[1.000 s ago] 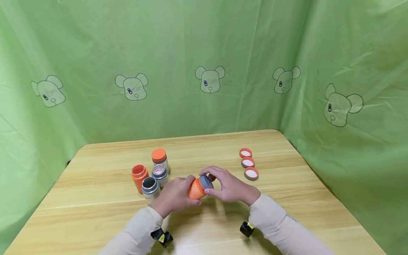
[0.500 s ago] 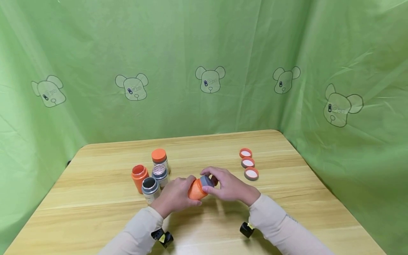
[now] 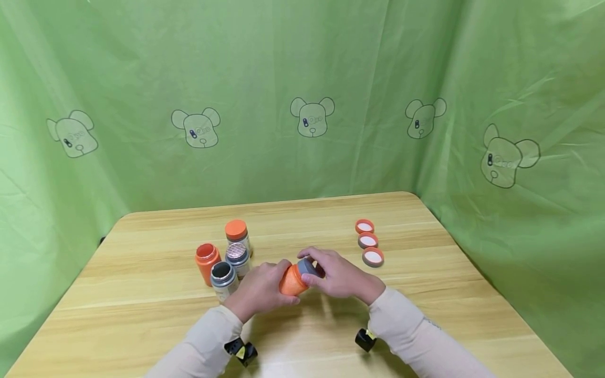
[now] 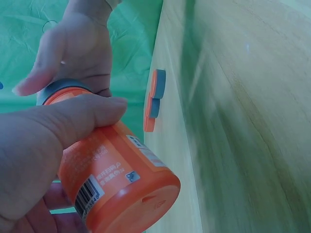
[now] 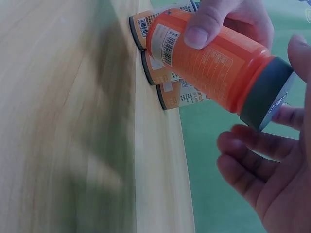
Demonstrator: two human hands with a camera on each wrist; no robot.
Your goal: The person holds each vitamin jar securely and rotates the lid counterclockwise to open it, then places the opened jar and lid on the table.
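Note:
My left hand grips an orange plastic jar round its body, tilted above the table. A barcode label and the jar's base show in the left wrist view. A dark grey screw lid sits on the jar's neck, pointing up and right. My right hand is at this lid, thumb at its near side and forefinger curled over its far side. In the right wrist view its other fingers curl loosely below the lid.
Left of my hands stand an open orange jar, an open grey-necked jar, a foil-sealed jar and an orange-lidded jar. Three upturned lids lie in a row on the wooden table at right. Green curtains enclose it.
My right thumb and fingers have shifted slightly around the lid, the thumb now further over its side. The held jar has moved a little to the right. The standing jars and loose lids stay put.

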